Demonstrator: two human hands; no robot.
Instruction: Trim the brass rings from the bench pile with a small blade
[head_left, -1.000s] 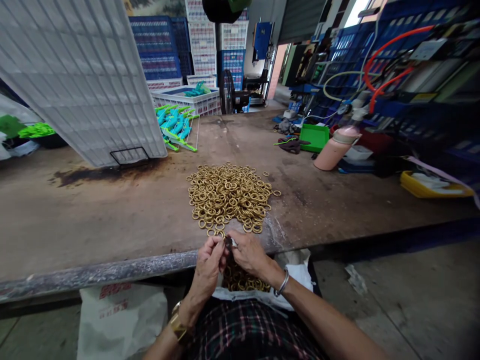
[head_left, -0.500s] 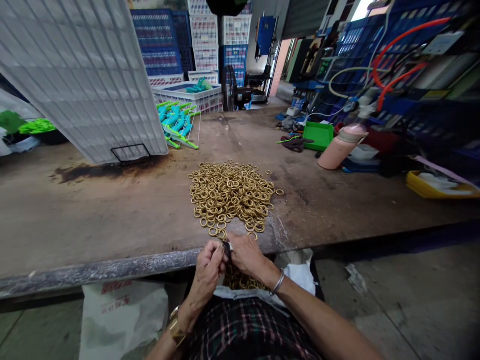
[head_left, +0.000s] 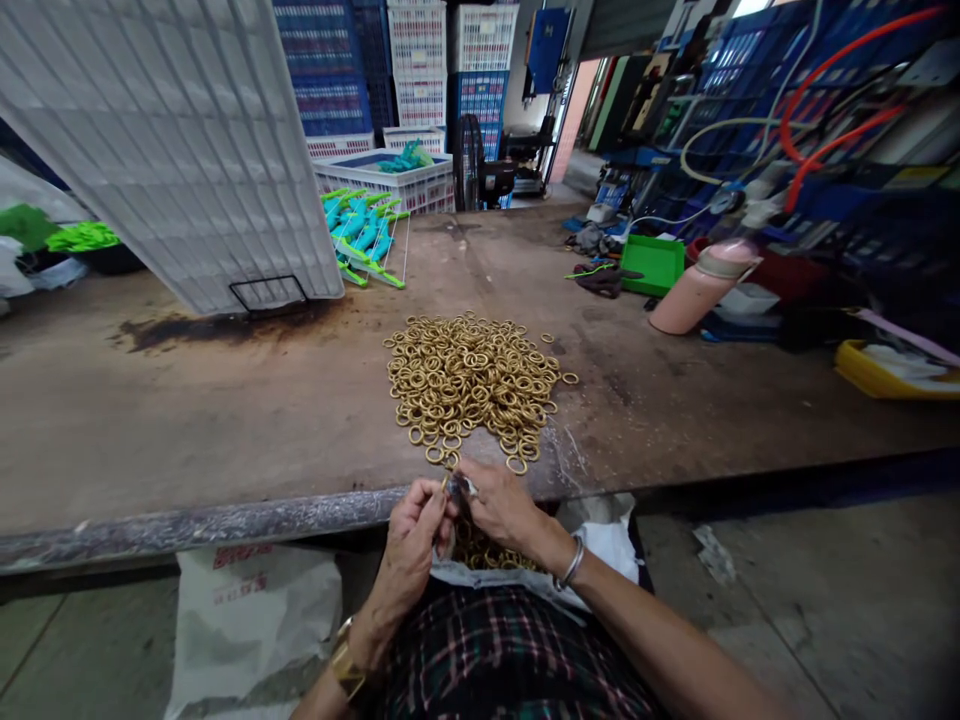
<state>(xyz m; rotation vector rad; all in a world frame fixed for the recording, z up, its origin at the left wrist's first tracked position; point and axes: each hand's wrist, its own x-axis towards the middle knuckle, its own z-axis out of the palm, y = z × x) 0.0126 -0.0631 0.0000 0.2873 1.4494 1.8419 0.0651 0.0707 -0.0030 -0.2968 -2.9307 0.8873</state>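
Observation:
My left hand point(head_left: 415, 525) is closed at the table's front edge, a gold-coloured ring point(head_left: 445, 481) pinched between thumb and fingers. Close against it, my right hand point(head_left: 508, 508) is closed around a small dark object point(head_left: 454, 487) with a pale part; its kind is not clear. Just beyond both hands a pile of gold-coloured rings point(head_left: 469, 385) is spread on the wooden table point(head_left: 300, 420). Below my hands, more rings point(head_left: 487, 553) lie in a white sack point(head_left: 611, 545) on my lap, partly hidden by my right wrist.
A large white plastic crate point(head_left: 195, 150) leans at the left, beside turquoise and green toy bows point(head_left: 367, 238). To the right stand a pink bottle point(head_left: 701, 290), a green tray point(head_left: 652, 262) and a yellow tray point(head_left: 885, 375). A black fan point(head_left: 471, 163) and stacked crates point(head_left: 420, 70) are behind.
The view has shifted slightly. My fingers have turned a little, and a gold-coloured ring now shows at my left fingertips. The dark object stays between my hands.

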